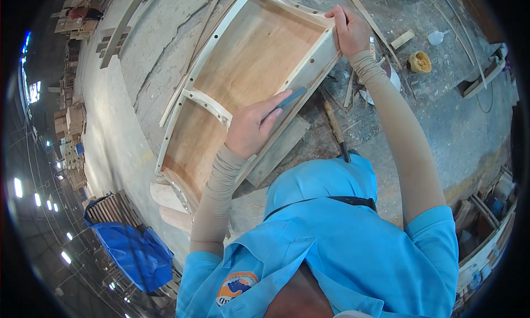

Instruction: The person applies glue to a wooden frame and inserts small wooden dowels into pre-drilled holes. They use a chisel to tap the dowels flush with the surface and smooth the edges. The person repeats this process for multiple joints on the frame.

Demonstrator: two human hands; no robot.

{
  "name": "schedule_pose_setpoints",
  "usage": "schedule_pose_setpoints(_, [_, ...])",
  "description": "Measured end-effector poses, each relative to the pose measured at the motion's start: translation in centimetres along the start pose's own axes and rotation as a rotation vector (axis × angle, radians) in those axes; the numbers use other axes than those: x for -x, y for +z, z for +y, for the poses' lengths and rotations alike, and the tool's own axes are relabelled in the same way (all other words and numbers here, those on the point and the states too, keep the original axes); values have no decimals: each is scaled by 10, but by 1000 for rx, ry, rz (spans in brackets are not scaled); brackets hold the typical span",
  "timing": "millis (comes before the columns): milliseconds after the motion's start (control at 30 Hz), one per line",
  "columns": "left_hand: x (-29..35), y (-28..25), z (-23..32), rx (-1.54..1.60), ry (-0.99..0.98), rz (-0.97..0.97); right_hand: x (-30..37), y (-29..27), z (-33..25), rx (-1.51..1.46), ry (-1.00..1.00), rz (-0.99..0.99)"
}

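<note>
A curved, shallow wooden frame [259,42] with a plywood panel inside lies tilted in front of me. Dark holes dot its pale rim, and a short crosspiece [207,104] divides it. My right hand [352,32] grips the frame's far right corner, thumb on the top edge. Along the near side, my left hand [255,124] holds a flat grey-blue piece [292,97] against the wood. It looks like a sanding pad, but most of it is under the fingers. A tool with a wooden handle [333,119] lies between the frame and my body.
Right of the frame are a tub of yellowish paste [419,61], a small white bottle [436,38], a wood offcut [402,39] and loose strips. A crate of tools [486,224] stands at the right. A blue tarp [132,254] covers stacked wood at lower left.
</note>
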State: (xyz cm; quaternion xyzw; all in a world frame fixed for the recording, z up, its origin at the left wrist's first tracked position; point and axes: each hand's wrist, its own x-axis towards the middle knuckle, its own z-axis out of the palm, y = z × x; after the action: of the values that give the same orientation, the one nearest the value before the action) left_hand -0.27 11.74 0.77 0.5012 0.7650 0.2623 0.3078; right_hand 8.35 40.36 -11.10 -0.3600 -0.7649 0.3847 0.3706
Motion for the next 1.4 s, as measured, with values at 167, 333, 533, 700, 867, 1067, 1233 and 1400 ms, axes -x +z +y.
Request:
schedule_pose_setpoints(167, [14,-1,0,164,-26,125,-2,-5,-2,22,-10,-50])
schedule_pose_setpoints(333, [43,-4,-7,250,-100,244,22,-24,-17,189,-404,39])
schedule_pose_setpoints(533, [80,3,-18,311,-230,346,122,-58,-51,444,-448,-256])
schedule_pose_setpoints(700, [87,8,-13,321,-248,376,155,-65,-52,647,-487,-421])
schedule_pose_setpoints(867, [91,9,-8,299,-237,381,149,-68,-51,642,-519,-429])
schedule_pose_setpoints(1067, [97,16,-9,313,-191,406,144,-66,-46,575,-444,-333])
schedule_pose_setpoints(1233, [96,19,-6,330,-195,373,144,-62,-46,576,-420,-333])
schedule_pose_setpoints(1400, [80,28,-3,295,-95,317,143,-61,-51,492,-407,-303])
